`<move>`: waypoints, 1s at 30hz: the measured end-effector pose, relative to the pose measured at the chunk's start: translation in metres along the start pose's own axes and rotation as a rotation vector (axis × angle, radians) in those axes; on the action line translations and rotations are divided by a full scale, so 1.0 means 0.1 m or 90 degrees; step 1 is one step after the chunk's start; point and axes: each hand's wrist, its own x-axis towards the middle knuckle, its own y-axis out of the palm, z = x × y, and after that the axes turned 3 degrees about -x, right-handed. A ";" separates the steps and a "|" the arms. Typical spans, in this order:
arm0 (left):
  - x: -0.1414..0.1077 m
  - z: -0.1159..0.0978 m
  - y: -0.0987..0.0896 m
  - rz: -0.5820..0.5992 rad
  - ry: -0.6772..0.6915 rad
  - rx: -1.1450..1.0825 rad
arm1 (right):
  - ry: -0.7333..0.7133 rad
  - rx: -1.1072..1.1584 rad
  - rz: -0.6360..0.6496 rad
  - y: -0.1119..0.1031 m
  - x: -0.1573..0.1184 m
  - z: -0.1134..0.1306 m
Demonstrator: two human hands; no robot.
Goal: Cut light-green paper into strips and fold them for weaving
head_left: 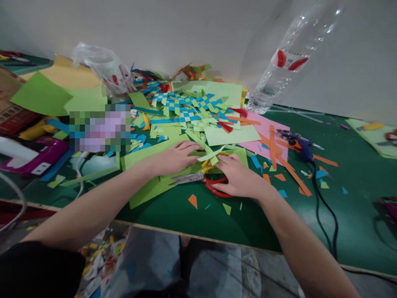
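My left hand (178, 158) lies on a sheet of green paper (141, 194), palm down, its fingers stretched toward some paper strips. Just right of it, my right hand (237, 176) is closed around the handles of red-handled scissors (190, 178), whose blades point left over the green sheet's edge. Yellow handles (206, 166) show beside its fingertips, partly covered by pale green paper strips (211, 155). Behind both hands lies a heap of woven blue and green paper strips (182, 105).
A plastic bottle (279, 70) leans against the wall. On the right lie pink paper (281, 121), orange strips (293, 174) and a blue glue gun (305, 149) with a black cord. A purple-and-white device (40, 159) stands left. Paper scraps (227, 208) lie near the front edge.
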 end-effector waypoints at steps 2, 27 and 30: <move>0.00 -0.01 -0.01 0.008 -0.003 0.002 | 0.001 -0.005 -0.002 0.02 0.01 0.03; 0.00 0.00 0.01 0.014 -0.016 -0.012 | -0.043 -0.051 0.029 0.07 0.05 0.17; 0.00 0.01 0.01 0.015 -0.021 -0.026 | -0.053 -0.048 0.029 0.06 0.04 0.18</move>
